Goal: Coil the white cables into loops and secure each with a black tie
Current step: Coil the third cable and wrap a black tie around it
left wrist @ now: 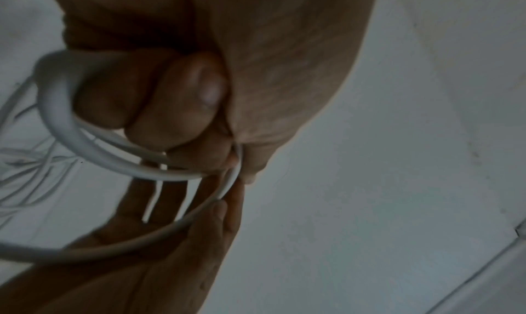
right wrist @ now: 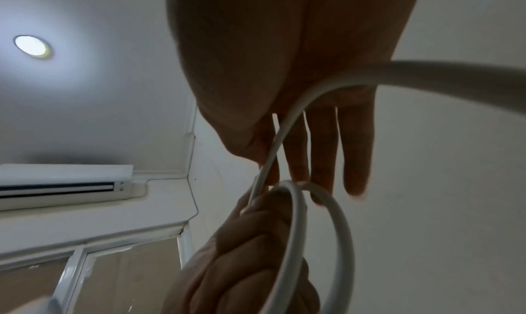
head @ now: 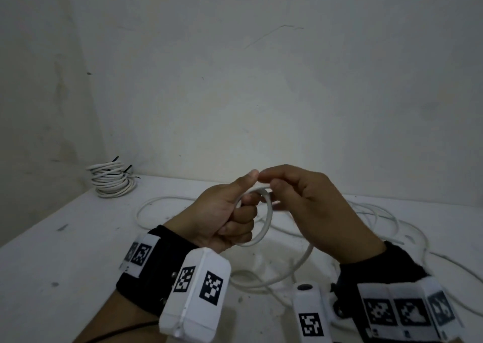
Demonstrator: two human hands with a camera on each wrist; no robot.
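My left hand is a fist held above the table, gripping a small loop of white cable with the thumb pointing up. My right hand meets it from the right and pinches the same cable at the top of the loop between thumb and forefinger. The left wrist view shows the left hand's curled fingers round the loop. In the right wrist view the cable runs along the right hand's palm to the left fist. The cable's free length hangs down to the table.
A stack of coiled white cables with black tie ends sits at the back left by the wall. Loose white cable sprawls over the white table behind and to the right of my hands. An air conditioner hangs high on the wall.
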